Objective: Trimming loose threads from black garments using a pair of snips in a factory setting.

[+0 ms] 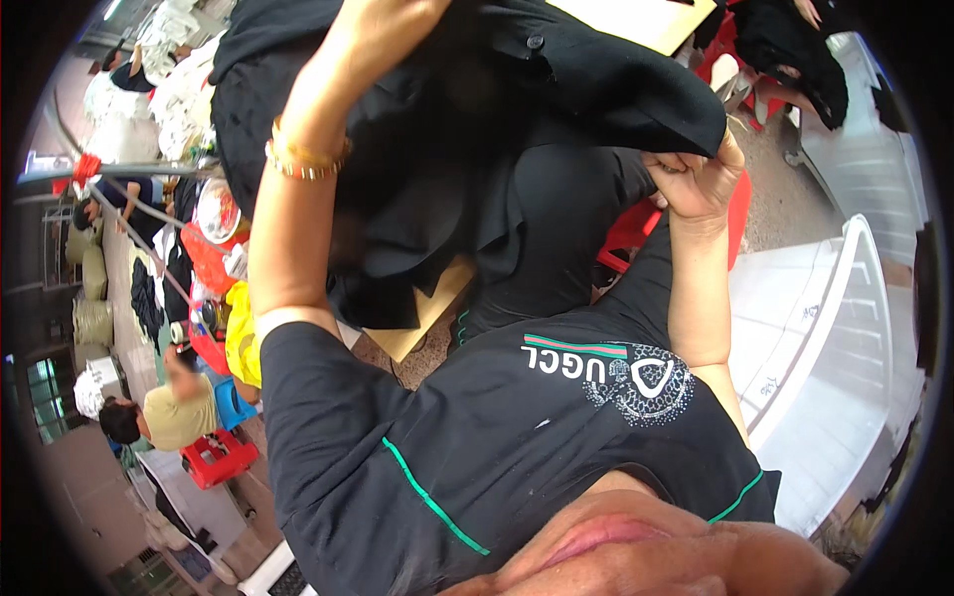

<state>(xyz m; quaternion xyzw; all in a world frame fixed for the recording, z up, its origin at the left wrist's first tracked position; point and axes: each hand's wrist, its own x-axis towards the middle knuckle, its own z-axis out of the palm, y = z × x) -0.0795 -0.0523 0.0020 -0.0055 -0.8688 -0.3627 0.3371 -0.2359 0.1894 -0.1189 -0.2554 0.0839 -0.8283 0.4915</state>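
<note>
A black jacket (596, 84) with a dark button lies across my lap and hangs down between my arms. My right hand (701, 184) pinches its edge near the corner at the right, thumb and fingers closed on the cloth. My left hand (383, 35) is raised over the jacket at the top edge of the view, with gold bangles at the wrist. Its fingers run out of the picture, so whether they grip the cloth is hidden.
White plastic bins (825, 328) stand close on my right. Brown board (427, 313) shows below the jacket. At left are a red stool (219, 457), a yellow bag (241, 333), a seated person (174, 412) and white cloth heaps (124, 109). Another person sits at the upper right.
</note>
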